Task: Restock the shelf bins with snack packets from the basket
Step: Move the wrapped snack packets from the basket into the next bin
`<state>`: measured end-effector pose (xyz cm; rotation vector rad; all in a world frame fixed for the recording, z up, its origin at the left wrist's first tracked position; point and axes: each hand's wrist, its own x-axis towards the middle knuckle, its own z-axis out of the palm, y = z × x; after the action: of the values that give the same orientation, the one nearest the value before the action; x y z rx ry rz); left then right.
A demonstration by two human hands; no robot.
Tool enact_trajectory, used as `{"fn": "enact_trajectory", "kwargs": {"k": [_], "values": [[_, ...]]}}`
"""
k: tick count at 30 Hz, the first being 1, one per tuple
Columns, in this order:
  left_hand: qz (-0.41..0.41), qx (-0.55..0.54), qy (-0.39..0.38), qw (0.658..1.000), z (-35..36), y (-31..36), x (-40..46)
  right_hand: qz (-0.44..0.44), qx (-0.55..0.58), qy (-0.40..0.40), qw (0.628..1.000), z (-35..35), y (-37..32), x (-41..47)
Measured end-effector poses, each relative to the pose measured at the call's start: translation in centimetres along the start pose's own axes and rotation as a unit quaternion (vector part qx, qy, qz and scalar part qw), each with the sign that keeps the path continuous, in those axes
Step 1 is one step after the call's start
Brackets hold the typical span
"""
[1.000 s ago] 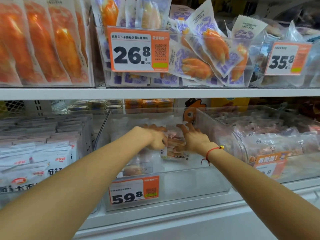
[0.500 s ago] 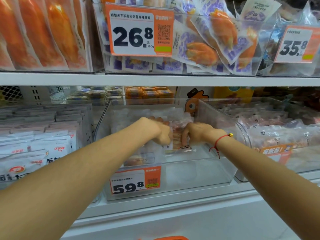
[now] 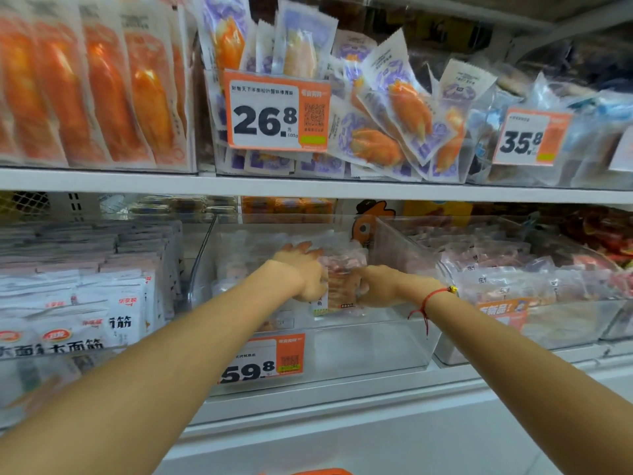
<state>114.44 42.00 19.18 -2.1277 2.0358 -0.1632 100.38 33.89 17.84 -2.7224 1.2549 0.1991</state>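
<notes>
- Both hands are inside the clear shelf bin at mid-frame, the one tagged 59.8, with a snack packet held upright between them.
- The left hand grips the packet's left edge; the right hand curls round its right edge.
- Done well, I'd say the packet goes back against the others in the bin, label facing forward, and stands without flopping.
- Both arms reach forward, nearly straight, wrists level; a red cord bracelet sits on the right wrist.
- An orange sliver at the bottom edge may be the basket.
</notes>
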Motion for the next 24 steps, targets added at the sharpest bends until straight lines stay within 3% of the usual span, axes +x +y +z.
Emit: {"fn": "enact_trajectory", "kwargs": {"k": [3, 6, 10, 13, 17, 24], "values": [[-0.017, -0.097, 0.09, 0.991, -0.1, -0.3, -1.6, -0.011, 0.042, 0.116, 0.992, 0.0, -0.1, -2.0], [-0.038, -0.207, 0.178, 0.961, 0.0, -0.1, -4.1, -0.045, 0.068, 0.232, 0.969, -0.1, -1.0, -4.7], [-0.059, -0.284, 0.295, 0.91, 0.2, 1.3, -8.6, -0.061, 0.124, 0.295, 0.945, 0.2, -2.4, -7.9], [-0.102, -0.365, 0.317, 0.869, 1.1, 2.0, -12.1, -0.082, 0.18, 0.259, 0.945, 0.7, -3.8, -10.1], [-0.169, -0.461, 0.281, 0.825, 4.7, 3.0, -16.8, -0.112, 0.222, 0.174, 0.953, 3.3, -6.4, -12.7], [-0.228, -0.55, 0.136, 0.792, 15.6, 4.2, -24.0, -0.115, 0.202, -0.051, 0.971, 13.3, -10.7, -14.7]]}}
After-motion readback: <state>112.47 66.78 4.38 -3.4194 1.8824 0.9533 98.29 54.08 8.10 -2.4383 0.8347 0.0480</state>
